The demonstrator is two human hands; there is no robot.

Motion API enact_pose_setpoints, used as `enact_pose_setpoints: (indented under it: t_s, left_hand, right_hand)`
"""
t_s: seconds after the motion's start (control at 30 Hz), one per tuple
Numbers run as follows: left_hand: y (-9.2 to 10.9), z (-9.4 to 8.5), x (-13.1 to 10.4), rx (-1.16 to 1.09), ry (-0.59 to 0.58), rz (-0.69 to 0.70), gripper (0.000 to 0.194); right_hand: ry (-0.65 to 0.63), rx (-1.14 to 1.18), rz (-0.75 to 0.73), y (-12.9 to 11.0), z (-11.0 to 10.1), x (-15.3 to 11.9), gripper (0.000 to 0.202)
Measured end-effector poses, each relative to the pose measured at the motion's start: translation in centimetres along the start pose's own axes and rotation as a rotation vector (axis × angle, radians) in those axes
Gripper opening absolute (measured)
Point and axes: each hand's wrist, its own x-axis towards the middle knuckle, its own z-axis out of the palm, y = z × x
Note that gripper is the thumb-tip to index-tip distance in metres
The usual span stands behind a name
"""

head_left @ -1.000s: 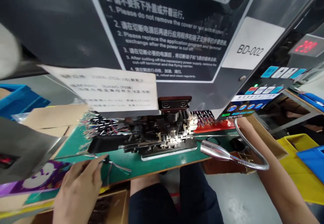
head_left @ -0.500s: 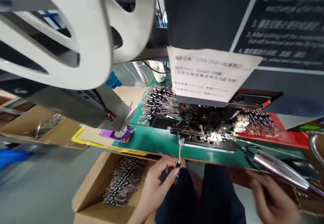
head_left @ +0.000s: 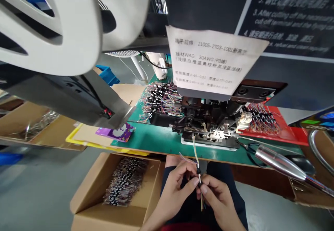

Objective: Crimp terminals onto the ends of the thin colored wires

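Both hands pinch one short wire harness (head_left: 199,178) with black sleeves and thin coloured wires, held over my lap below the bench edge. My left hand (head_left: 180,185) grips it from the left, thumb against fingers. From the right, my right hand (head_left: 215,192) closes on its lower part. A few light wires rise from the harness towards the crimping machine (head_left: 208,130); loose pinkish ones stick out to the left. Coloured wire tails hang beneath the fingers.
Wire harnesses (head_left: 160,100) lie piled on the green bench top (head_left: 153,138); more (head_left: 261,119) fill a red tray (head_left: 294,133). A cardboard box (head_left: 88,182) with bagged harnesses stands low at left. Tweezers or pliers (head_left: 252,152) and a metal tube (head_left: 279,163) lie at right.
My right hand has come in from the far right and closed on the harness. My left hand has moved slightly right with it. The camera view has shifted a little.
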Motion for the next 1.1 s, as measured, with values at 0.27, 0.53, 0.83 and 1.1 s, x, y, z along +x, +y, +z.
enact_pose_setpoints:
  t_s: [0.27, 0.53, 0.83, 1.1]
  left_hand:
    - [-1.1, 2.2, 2.9, -0.411, 0.043, -0.138, 0.022]
    - [1.0, 3.2, 4.8, -0.372, 0.095, -0.091, 0.025]
    - [2.4, 2.3, 4.0, -0.004, 0.046, -0.089, 0.017]
    - [4.1, 2.6, 3.3, 0.476, 0.048, 0.178, 0.012]
  right_hand:
    - [-0.147, 0.673, 0.125, 1.0, 0.9, 0.0, 0.045]
    - [-0.171, 0.82, 0.191, 1.6, 0.5, -0.1, 0.042]
    - [0.205, -0.233, -0.158, -3.0, -4.1, 1.7, 0.044]
    - [0.086, -0.457, -0.428, -7.9, -2.8, 3.8, 0.004]
